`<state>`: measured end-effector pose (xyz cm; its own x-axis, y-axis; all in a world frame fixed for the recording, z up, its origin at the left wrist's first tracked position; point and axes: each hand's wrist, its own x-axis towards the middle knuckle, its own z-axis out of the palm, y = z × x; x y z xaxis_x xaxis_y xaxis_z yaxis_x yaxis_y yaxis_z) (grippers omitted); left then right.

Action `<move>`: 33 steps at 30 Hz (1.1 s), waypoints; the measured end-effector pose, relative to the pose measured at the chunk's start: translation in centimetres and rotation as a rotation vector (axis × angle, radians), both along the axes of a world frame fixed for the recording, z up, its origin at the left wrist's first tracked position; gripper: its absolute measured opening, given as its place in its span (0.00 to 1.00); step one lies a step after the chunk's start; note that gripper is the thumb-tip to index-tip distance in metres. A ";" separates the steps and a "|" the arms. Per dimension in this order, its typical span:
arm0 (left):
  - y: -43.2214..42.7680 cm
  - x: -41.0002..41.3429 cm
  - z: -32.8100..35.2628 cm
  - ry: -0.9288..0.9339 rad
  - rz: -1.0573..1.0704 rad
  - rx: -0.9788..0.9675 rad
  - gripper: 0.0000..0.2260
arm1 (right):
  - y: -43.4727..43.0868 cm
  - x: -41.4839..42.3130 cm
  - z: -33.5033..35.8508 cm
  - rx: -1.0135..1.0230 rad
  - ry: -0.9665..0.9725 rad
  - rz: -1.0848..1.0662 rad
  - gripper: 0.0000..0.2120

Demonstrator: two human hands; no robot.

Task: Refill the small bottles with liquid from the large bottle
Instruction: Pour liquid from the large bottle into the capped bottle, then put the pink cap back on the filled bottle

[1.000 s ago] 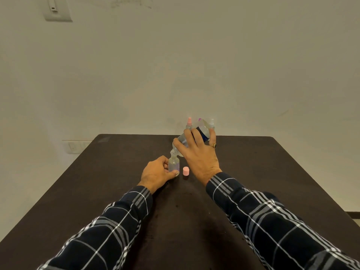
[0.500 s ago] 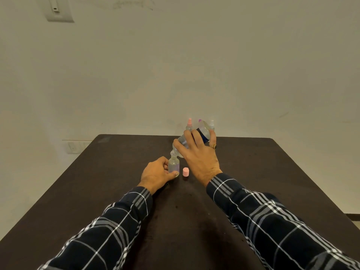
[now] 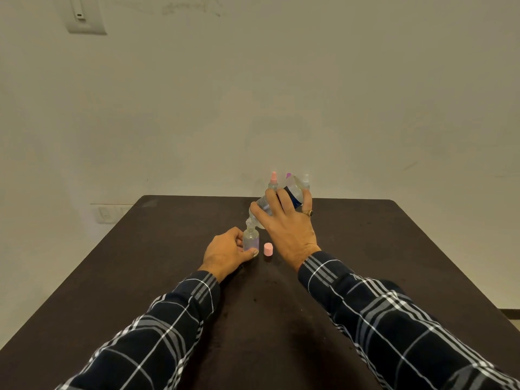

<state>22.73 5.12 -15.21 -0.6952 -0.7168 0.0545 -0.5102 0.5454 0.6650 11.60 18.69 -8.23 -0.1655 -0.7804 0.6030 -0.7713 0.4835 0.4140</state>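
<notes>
A small clear bottle (image 3: pixel 251 239) stands uncapped and upright on the dark table (image 3: pixel 157 249), held at its base by my left hand (image 3: pixel 226 251). My right hand (image 3: pixel 287 223) grips the large clear bottle with a blue label (image 3: pixel 294 194), tilted down to the left so its mouth rests at the small bottle's neck. A pink cap (image 3: pixel 268 249) stands on the table just right of the small bottle. Behind my right hand stand other small bottles: one with a pink top (image 3: pixel 273 180), one with a purple top (image 3: pixel 288 175) mostly hidden, and one with a white top (image 3: pixel 306 181).
The table's far edge runs along a plain wall just behind the row of small bottles. A wall socket (image 3: pixel 105 213) sits low at the left, a switch plate (image 3: pixel 83 15) high up. My plaid sleeves (image 3: pixel 394 327) cross the near half of the table.
Nothing has visibly moved; both hands and the tilted large bottle hold the same pose over the small bottle.
</notes>
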 end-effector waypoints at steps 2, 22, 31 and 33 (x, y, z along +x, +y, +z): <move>0.0 0.0 0.0 0.002 0.003 -0.005 0.15 | 0.0 0.0 -0.1 0.000 -0.007 0.002 0.38; 0.2 0.1 0.0 0.011 0.011 -0.008 0.15 | 0.4 -0.9 -0.4 -0.064 -0.158 -0.016 0.39; -0.2 0.2 -0.1 0.007 -0.007 0.012 0.17 | 1.1 -2.6 -2.7 -0.218 -0.710 -0.146 0.38; -0.1 0.1 -0.1 0.008 -0.011 0.009 0.17 | 1.2 -2.8 -3.3 -0.236 -0.819 -0.101 0.36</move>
<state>22.87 4.97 -15.35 -0.7025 -0.7096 0.0537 -0.4989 0.5449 0.6740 8.82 19.86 -11.49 -0.6814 -0.6079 0.4076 -0.7319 0.5692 -0.3746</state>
